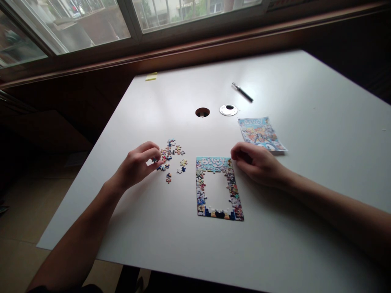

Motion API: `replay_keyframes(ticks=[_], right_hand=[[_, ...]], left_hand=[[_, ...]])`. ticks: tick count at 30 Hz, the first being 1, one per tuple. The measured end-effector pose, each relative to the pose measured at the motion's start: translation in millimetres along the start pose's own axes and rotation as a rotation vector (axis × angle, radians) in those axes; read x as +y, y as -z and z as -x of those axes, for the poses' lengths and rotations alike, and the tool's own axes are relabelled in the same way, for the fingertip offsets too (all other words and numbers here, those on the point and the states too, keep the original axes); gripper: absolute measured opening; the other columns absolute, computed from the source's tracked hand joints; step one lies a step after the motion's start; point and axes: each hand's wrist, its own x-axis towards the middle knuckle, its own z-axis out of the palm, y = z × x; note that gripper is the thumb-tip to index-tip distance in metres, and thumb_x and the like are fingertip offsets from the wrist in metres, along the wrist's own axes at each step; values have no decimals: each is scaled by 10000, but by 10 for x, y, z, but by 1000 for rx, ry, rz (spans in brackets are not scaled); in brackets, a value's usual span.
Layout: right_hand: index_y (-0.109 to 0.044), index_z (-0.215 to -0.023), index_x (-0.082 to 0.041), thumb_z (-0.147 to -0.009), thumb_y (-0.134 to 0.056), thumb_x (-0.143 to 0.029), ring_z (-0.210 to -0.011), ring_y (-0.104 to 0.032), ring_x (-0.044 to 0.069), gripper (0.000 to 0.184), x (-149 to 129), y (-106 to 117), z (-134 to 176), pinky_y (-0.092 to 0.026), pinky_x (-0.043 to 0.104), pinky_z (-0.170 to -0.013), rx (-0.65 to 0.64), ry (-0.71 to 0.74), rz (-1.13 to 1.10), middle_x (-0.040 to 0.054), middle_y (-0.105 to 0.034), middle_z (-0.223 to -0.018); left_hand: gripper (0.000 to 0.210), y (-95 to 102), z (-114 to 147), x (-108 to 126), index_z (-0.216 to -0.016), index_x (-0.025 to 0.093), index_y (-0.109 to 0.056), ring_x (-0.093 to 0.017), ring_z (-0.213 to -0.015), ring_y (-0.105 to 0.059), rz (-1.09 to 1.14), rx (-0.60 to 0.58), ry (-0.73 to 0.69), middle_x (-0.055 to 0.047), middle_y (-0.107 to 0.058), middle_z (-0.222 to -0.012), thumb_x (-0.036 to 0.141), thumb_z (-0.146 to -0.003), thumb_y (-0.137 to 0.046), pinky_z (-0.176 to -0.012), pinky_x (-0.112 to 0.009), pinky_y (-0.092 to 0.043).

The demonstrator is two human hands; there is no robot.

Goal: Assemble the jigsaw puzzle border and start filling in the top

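At the left, my left hand reaches into a loose heap of small jigsaw pieces, thumb and forefinger pinched around a puzzle piece that is mostly hidden. To the right of the heap lies a partly built jigsaw puzzle. Its border is joined into an upright rectangle with a light-blue "Bluey" title strip on top, and the white table shows through its middle. My right hand rests with curled fingers against the puzzle's upper right corner; I see nothing in it.
Behind my right hand lies a printed "Bluey" picture sheet or packet. Farther back are a black pen-like object, a round metal cover and a cable hole in the white table. Yellow tape marks the far left corner.
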Motion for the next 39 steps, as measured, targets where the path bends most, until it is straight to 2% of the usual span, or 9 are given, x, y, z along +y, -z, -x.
replay_keyframes(ticks=[9,19,24,34,39], right_hand=[[-554,-866,-226,-765,-525,-81,-670,-500,153,179,6,-14,-21,-404,302,-619,-4,1,7,0,-556,-773],[-550,-859,-226,-767,-520,-89,-659,-487,148,168,-14,-8,-13,-403,297,-614,-5,6,5,-3,-548,-766],[-548,-856,-229,-770,-523,-92,-673,-499,155,164,-17,-7,-18,-402,302,-619,-3,1,5,2,-558,-776],[-548,-862,-230,-772,-524,-99,-679,-504,157,161,-20,-2,-17,-412,304,-629,-6,1,5,3,-562,-782],[-540,-855,-234,-774,-528,-105,-678,-505,159,153,-25,-2,-17,-414,303,-627,-8,-12,12,8,-574,-786]], left_hand=[[165,2,4,-1,-806,175,-542,-92,-700,-546,-2,3,13,-23,-588,-925,132,-860,-692,-640,-218,-468],[99,3,-9,27,-844,179,-574,-137,-852,-649,50,-40,28,-39,-671,-957,127,-907,-630,-752,-251,-526],[53,-6,7,27,-930,185,-620,-166,-986,-694,44,-47,23,-55,-721,-1078,134,-925,-609,-867,-293,-568],[174,-18,17,12,-1094,199,-637,-204,-1141,-681,29,-40,18,-75,-690,-1262,141,-946,-565,-977,-354,-572],[197,-17,17,12,-1119,200,-636,-213,-1139,-681,33,-41,10,-85,-688,-1262,138,-950,-557,-969,-378,-580]])
